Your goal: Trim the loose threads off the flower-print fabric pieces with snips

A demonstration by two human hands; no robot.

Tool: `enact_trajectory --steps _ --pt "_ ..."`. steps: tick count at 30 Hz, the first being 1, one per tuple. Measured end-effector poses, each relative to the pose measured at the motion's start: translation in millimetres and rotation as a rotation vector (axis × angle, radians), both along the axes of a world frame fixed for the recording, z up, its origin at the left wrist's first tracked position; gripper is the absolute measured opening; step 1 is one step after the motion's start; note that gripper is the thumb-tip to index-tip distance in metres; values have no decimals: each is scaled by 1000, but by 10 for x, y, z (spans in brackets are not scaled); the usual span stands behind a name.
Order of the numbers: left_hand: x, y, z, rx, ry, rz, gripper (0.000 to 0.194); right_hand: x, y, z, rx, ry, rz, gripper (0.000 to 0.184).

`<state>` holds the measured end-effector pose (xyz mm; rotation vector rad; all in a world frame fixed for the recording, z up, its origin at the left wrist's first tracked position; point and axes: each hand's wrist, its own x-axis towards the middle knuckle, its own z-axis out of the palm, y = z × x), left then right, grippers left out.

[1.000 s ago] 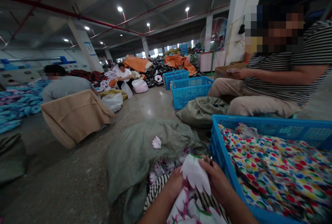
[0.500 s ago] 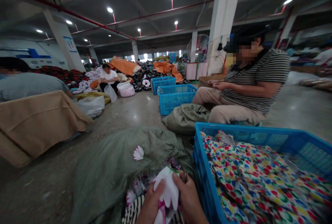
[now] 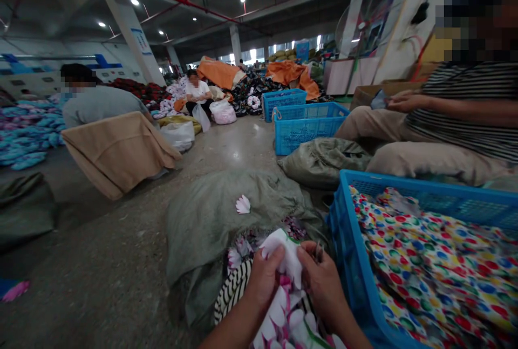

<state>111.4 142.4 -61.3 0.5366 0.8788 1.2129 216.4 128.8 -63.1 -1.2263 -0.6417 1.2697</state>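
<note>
My left hand (image 3: pixel 265 276) pinches a white petal-edged fabric piece (image 3: pixel 282 246) with a green edge from the left side. My right hand (image 3: pixel 324 276) grips the same piece on its right. A small dark, metallic-looking object (image 3: pixel 319 252) shows at the right fingers, too small to name. Below my hands lies a pile of white and pink petal-shaped fabric pieces (image 3: pixel 279 319), beside black-and-white striped cloth (image 3: pixel 234 289). Just beyond them, an olive woven sack (image 3: pixel 202 219) spreads on the floor, with one loose pale pink petal piece (image 3: pixel 243 204) on it.
At my right stands a blue crate (image 3: pixel 360 268) full of colourful dotted fabric (image 3: pixel 437 252). Behind it sits a co-worker in a striped shirt (image 3: pixel 465 106). Another sack (image 3: pixel 324 160) and blue crates (image 3: pixel 309 128) stand ahead. A brown cloth-draped seat (image 3: pixel 117 149) is at the left.
My view has swung left, so the scene sits further right. Both hands keep hold of the white fabric piece, and more of the petal pile below shows.
</note>
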Motion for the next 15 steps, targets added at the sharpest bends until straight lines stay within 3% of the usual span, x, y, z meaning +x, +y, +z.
enact_trajectory --steps 4,7,10,15 --pt "10 3 53 -23 -96 74 30 4 3 19 -18 -23 6 26" --pt "2 -3 85 -22 -155 52 29 6 13 15 -22 -35 8 24" --pt "-1 -11 94 -16 -138 24 31 4 19 13 -7 -62 31 23" --pt "2 -18 114 -34 -97 90 34 13 10 22 -3 -118 70 19"
